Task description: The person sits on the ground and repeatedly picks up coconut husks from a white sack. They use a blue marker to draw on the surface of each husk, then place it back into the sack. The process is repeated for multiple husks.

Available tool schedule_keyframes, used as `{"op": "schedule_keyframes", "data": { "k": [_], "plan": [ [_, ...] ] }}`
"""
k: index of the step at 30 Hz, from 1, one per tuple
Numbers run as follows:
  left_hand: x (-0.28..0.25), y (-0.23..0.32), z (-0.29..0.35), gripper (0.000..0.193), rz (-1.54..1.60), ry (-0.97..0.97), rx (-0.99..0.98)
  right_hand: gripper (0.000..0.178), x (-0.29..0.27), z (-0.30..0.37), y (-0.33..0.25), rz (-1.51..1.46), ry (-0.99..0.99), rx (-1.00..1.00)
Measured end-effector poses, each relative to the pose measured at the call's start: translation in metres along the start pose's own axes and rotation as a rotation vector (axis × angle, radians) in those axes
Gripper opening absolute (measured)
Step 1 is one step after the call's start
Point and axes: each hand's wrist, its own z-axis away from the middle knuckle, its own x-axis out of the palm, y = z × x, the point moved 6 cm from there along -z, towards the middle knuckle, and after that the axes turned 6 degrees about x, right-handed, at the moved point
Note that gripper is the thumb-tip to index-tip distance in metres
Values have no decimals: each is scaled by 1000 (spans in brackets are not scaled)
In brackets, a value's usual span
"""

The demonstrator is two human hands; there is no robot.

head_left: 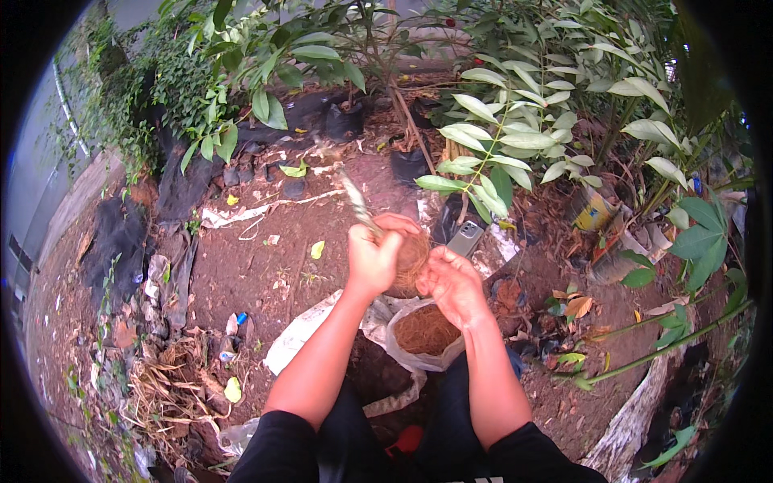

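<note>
Your left hand [373, 259] holds a pale, streaked stem [355, 197], its long axis pointing forward-left from a brown fibre ball [411, 258]; your right hand [456, 283] curls narrow against it, grip unclear.

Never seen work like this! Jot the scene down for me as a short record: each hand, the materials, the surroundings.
Left hand: closed around a pale stem
Right hand: at the edge of a brown fibre bundle; whether it pinches is unclear
Below the hands: whitish bag holding loose brown fibre
Nearby: phone
Ground: brown soil
Ahead: leafy plants, black pot
</note>
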Motion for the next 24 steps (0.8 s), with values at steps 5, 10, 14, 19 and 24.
{"op": "schedule_keyframes", "data": {
  "k": [5, 10, 14, 19, 24],
  "plan": [
    [5, -13, 8, 16, -159, -97, -99, 42, -17, 2, 2, 380, 106, -59],
    [13, 3, 9, 15, -304, -311, 25, 46, -23, 3, -2, 440, 178, -105],
    [26, -8, 30, 17, -455, -477, 217, 45, -32, -5, -35, 537, 193, -147],
    [12, -33, 26, 17, -99, -252, -401, 31, -37, 2, -38, 505, 295, -329],
    [-13, -26, 1, 27, -63, -1, -183, 29, -7, 3, -30, 348, -87, -376]
  ]
}}
